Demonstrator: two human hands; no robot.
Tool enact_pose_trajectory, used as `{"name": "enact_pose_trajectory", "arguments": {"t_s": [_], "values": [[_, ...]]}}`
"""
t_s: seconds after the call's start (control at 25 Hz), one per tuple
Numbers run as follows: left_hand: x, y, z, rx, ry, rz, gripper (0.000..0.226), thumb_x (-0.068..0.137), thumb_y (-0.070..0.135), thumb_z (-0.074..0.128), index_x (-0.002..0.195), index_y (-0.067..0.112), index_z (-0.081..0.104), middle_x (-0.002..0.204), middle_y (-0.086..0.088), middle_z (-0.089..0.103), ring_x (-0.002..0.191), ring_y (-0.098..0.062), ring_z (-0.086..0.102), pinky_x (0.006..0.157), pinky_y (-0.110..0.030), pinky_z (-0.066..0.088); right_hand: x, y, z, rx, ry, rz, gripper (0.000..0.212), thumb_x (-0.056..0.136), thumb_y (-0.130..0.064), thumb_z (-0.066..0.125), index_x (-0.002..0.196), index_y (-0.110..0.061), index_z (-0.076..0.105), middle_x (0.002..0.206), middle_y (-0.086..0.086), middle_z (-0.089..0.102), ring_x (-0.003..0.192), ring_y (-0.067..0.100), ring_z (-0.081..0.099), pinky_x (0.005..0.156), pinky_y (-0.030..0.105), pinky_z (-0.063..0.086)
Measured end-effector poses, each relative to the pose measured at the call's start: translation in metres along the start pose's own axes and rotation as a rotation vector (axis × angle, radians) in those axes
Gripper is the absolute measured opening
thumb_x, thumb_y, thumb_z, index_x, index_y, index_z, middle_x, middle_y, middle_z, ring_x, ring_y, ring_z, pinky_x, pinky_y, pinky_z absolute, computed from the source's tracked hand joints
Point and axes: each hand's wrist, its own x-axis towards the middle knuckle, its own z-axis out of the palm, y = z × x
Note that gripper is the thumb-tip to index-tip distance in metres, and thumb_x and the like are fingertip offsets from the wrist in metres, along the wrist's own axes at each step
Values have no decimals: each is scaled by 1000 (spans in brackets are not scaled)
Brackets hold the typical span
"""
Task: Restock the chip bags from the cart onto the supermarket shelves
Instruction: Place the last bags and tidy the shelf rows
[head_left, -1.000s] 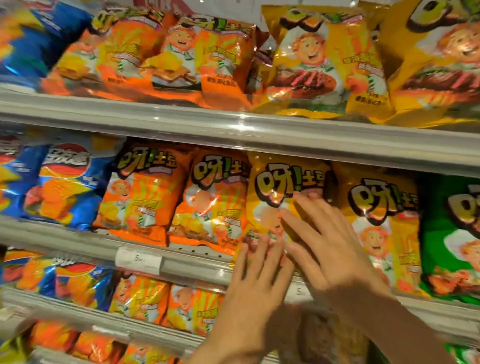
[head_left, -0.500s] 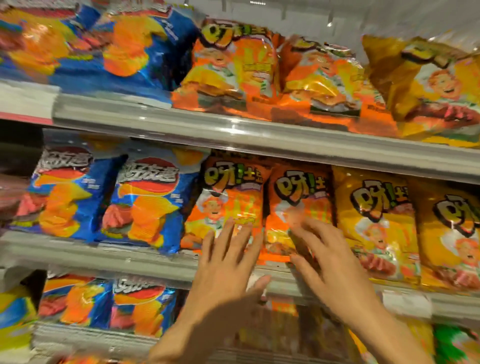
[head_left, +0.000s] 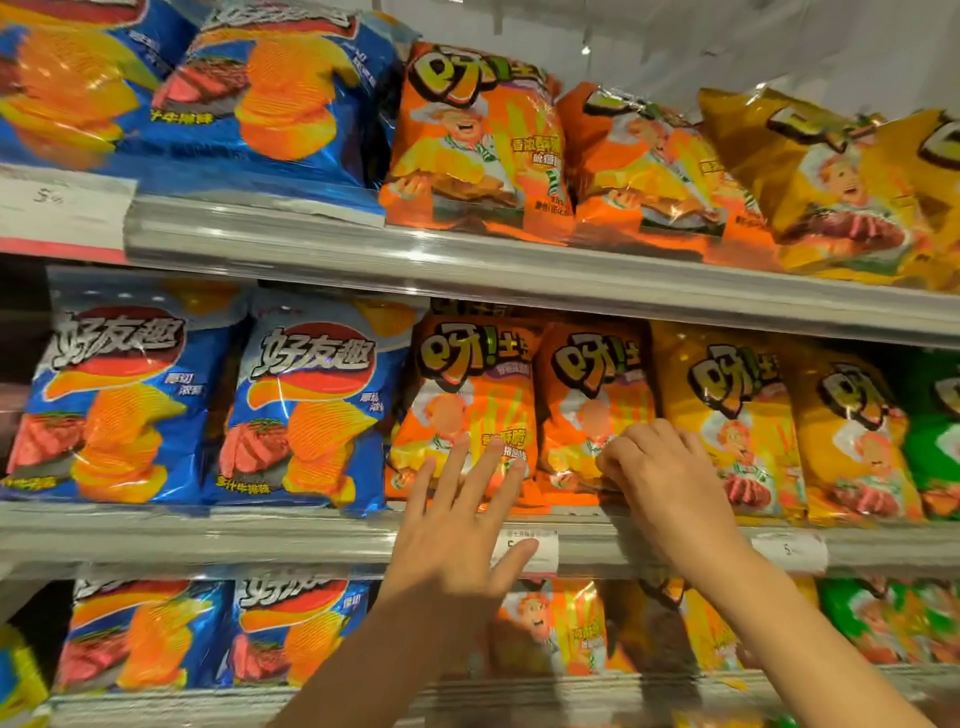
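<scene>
Two orange chip bags stand side by side on the middle shelf (head_left: 311, 535). My left hand (head_left: 457, 525) has its fingers spread straight, and the fingertips press the lower front of the left orange bag (head_left: 467, 410). My right hand (head_left: 665, 478) has curled fingers that pinch the lower right part of the right orange bag (head_left: 592, 405). No cart is in view.
Blue chip bags (head_left: 306, 405) fill the left of the middle shelf, yellow bags (head_left: 737, 415) and a green bag (head_left: 935, 441) the right. The upper shelf (head_left: 467, 260) and lower shelf (head_left: 156, 696) hold more blue, orange and yellow bags. White price tags (head_left: 524, 551) sit on the rail.
Both hands have shifted left from the yellow bag to the two orange bags. My right hand's fingers went from stretched out to curled on the right orange bag.
</scene>
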Motion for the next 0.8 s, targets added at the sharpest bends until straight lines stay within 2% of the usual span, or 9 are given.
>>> {"name": "enact_pose_trajectory", "arguments": {"t_s": [0.08, 0.16, 0.24, 0.32, 0.36, 0.48, 0.6, 0.72, 0.8], "values": [[1, -2, 5, -34, -21, -7, 74, 93, 68, 12, 160, 38, 6, 168, 8, -10, 152, -24, -23, 122, -50, -9, -2, 6, -1, 18, -12, 9, 29, 77, -8, 82, 82, -23, 58, 84, -6, 52, 81, 21, 47, 71, 29, 24], [2, 1, 7, -44, -24, -36, 75, 91, 70, 6, 158, 40, -6, 164, 11, -23, 147, -23, -35, 121, -54, -14, -5, 9, -4, 33, -2, 14, 25, 75, -19, 85, 87, -21, 62, 86, -4, 56, 81, 23, 52, 67, 33, 38], [4, 4, 6, -10, -37, -47, 74, 93, 69, 8, 159, 38, -4, 166, 8, -18, 150, -27, -29, 119, -57, -10, -1, 6, -4, -6, -6, -7, 28, 71, -23, 88, 90, -18, 68, 86, -1, 60, 81, 26, 57, 64, 38, 44], [5, 6, 3, 17, -20, -51, 73, 95, 67, 17, 160, 34, 11, 168, 4, 0, 153, -33, -10, 116, -58, -2, 3, 2, -1, -61, -9, -37, 24, 71, -15, 89, 84, -16, 68, 80, 1, 61, 77, 27, 57, 63, 39, 41], [5, 5, 2, 20, -12, -49, 72, 96, 66, 19, 160, 34, 14, 168, 3, 4, 153, -34, -7, 116, -58, -2, 5, 0, 0, -89, -5, -53, 24, 71, -11, 88, 80, -16, 67, 78, 1, 59, 75, 27, 56, 64, 38, 38], [7, 2, 6, 0, -22, -44, 72, 95, 68, 14, 159, 39, -1, 167, 7, -12, 149, -29, -27, 116, -57, -12, 7, 6, 1, -109, 15, -108, 31, 69, -8, 89, 78, -19, 61, 76, -2, 54, 74, 25, 51, 66, 37, 30], [8, 0, 6, -11, -29, -51, 72, 95, 70, 14, 157, 42, -11, 162, 10, -27, 144, -24, -41, 116, -57, -21, 8, 15, -8, -76, -9, -156, 31, 67, -9, 90, 78, -22, 64, 75, -5, 55, 73, 24, 52, 64, 39, 36], [6, -3, -2, -57, -66, -31, 74, 96, 70, 19, 156, 42, -15, 159, 14, -35, 144, -18, -42, 118, -55, -20, 11, 5, -21, -35, -120, -100, 24, 70, -7, 89, 83, -18, 72, 80, 0, 62, 76, 28, 58, 59, 40, 47], [1, -5, -12, -77, -34, -11, 74, 95, 69, 23, 158, 42, -6, 163, 13, -27, 147, -17, -36, 119, -55, -15, 14, -14, -30, 22, -135, -52, 16, 79, -16, 84, 91, -17, 74, 88, 3, 63, 83, 28, 60, 64, 42, 51]]}}
